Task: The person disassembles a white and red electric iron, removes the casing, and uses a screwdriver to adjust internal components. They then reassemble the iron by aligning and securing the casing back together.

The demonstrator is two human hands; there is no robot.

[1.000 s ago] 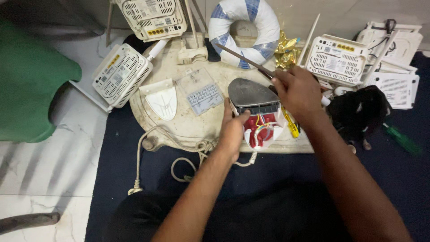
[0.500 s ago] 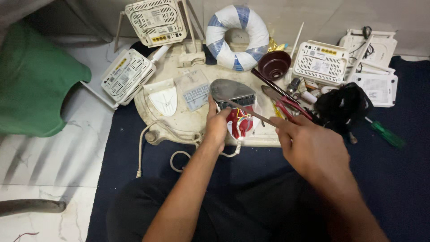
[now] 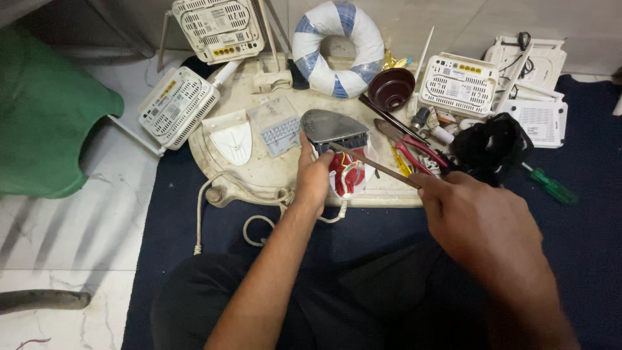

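Observation:
My left hand (image 3: 313,174) grips an opened clothes iron (image 3: 334,129) standing on a round white board (image 3: 253,172); its grey soleplate faces up and red and yellow wiring (image 3: 346,175) shows at its open rear. My right hand (image 3: 476,217) holds a long thin screwdriver (image 3: 372,164) whose tip rests at the iron's body just above the wiring. A white cord (image 3: 259,223) trails from the iron off the board's front edge.
Several white routers (image 3: 178,107) lie around the board, one (image 3: 457,84) at the right. A blue-and-white tape ring (image 3: 337,45), a brown bowl (image 3: 392,87), red pliers (image 3: 414,149), a black cloth (image 3: 492,149), a green screwdriver (image 3: 551,188) and a green chair (image 3: 45,116) surround it.
My right hand drew back from over the iron towards me and to the right, with the thin screwdriver in it, its tip now at the iron. My left hand stayed on the iron.

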